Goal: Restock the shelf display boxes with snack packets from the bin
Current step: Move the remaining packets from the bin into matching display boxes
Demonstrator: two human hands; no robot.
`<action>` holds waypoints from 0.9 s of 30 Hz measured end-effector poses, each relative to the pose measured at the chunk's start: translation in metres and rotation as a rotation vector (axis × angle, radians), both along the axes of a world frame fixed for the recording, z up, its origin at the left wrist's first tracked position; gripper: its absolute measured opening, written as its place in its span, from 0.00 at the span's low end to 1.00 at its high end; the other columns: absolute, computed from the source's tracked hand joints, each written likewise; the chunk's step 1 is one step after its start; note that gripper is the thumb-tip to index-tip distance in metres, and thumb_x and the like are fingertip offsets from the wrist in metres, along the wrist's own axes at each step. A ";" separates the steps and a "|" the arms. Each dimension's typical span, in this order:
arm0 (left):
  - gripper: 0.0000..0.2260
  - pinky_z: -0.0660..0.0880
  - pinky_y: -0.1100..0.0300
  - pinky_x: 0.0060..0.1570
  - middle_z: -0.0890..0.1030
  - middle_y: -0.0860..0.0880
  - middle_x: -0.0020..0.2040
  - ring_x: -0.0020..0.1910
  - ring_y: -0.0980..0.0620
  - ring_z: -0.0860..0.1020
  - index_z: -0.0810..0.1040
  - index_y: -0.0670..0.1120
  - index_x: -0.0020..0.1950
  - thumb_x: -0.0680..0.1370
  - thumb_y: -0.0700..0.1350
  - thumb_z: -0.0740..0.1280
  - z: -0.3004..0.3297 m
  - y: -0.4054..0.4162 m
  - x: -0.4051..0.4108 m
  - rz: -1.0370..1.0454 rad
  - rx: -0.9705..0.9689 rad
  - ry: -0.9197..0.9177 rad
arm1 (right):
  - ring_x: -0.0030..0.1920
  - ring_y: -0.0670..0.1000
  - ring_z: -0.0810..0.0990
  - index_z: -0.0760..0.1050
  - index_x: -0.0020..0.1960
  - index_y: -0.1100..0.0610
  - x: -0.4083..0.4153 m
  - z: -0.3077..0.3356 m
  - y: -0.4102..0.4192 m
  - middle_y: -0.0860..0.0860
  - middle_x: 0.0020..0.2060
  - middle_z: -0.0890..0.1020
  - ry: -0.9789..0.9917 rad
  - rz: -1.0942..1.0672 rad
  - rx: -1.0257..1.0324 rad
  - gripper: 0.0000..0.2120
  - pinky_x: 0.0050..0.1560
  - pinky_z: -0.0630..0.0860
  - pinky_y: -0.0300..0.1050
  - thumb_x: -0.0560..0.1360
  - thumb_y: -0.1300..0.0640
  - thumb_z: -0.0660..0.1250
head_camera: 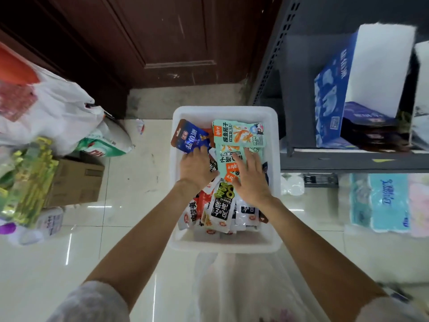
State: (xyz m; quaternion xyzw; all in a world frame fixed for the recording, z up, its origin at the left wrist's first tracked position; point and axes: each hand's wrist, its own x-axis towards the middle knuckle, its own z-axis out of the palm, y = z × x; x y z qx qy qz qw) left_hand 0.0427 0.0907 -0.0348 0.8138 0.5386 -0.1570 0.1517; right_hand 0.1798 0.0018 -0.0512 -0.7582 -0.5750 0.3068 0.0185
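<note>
Head view looks down into the white bin (178, 238) on the floor. Both hands are in it: the left hand (197, 167) curls onto a blue packet (191, 138) lying just beyond its fingers, the right hand (251, 180) lies flat, fingers spread, on mint-green packets (239, 133) stacked lengthwise away from me. Blue display box (329, 94) sits far right on the shelf.

White plastic bin (224, 112) on floor, heaped with snack packets. Blue-and-red packet (190, 138) tilted at far left corner; mint-green packets (239, 135) overlapping at far right; black-and-white packets (220, 209) jumbled near side. Blue display box (334, 89) upright on shelf.
</note>
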 end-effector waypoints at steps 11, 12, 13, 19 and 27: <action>0.25 0.71 0.57 0.52 0.79 0.47 0.61 0.58 0.46 0.77 0.68 0.49 0.69 0.75 0.51 0.69 -0.005 0.004 0.003 0.373 -0.277 -0.370 | 0.76 0.59 0.40 0.45 0.78 0.49 -0.003 -0.001 -0.005 0.55 0.77 0.43 0.024 -0.035 -0.010 0.35 0.75 0.49 0.58 0.78 0.52 0.62; 0.22 0.71 0.57 0.52 0.79 0.48 0.61 0.57 0.46 0.78 0.69 0.49 0.69 0.76 0.52 0.67 -0.005 0.004 0.003 0.424 -0.289 -0.404 | 0.76 0.59 0.40 0.45 0.78 0.49 -0.003 -0.001 -0.006 0.55 0.77 0.43 0.012 -0.030 -0.012 0.35 0.75 0.49 0.58 0.78 0.52 0.62; 0.21 0.71 0.57 0.50 0.79 0.48 0.60 0.57 0.46 0.78 0.70 0.49 0.68 0.77 0.53 0.65 -0.005 0.004 0.004 0.457 -0.292 -0.426 | 0.76 0.59 0.40 0.45 0.78 0.49 -0.003 -0.002 -0.006 0.55 0.77 0.44 0.002 -0.024 -0.015 0.35 0.75 0.49 0.58 0.78 0.52 0.61; 0.15 0.72 0.60 0.45 0.81 0.47 0.59 0.54 0.47 0.80 0.74 0.49 0.65 0.78 0.47 0.66 0.004 -0.003 -0.002 0.426 -0.196 -0.503 | 0.76 0.59 0.41 0.44 0.77 0.48 0.003 -0.005 -0.010 0.54 0.77 0.44 -0.022 0.014 -0.017 0.35 0.73 0.57 0.58 0.78 0.50 0.62; 0.14 0.75 0.62 0.39 0.81 0.47 0.60 0.46 0.49 0.82 0.75 0.50 0.62 0.77 0.46 0.68 0.033 -0.022 -0.041 0.628 -0.186 -0.610 | 0.76 0.57 0.43 0.48 0.77 0.50 0.010 0.007 -0.015 0.54 0.77 0.47 0.056 0.021 -0.034 0.34 0.74 0.55 0.57 0.78 0.53 0.63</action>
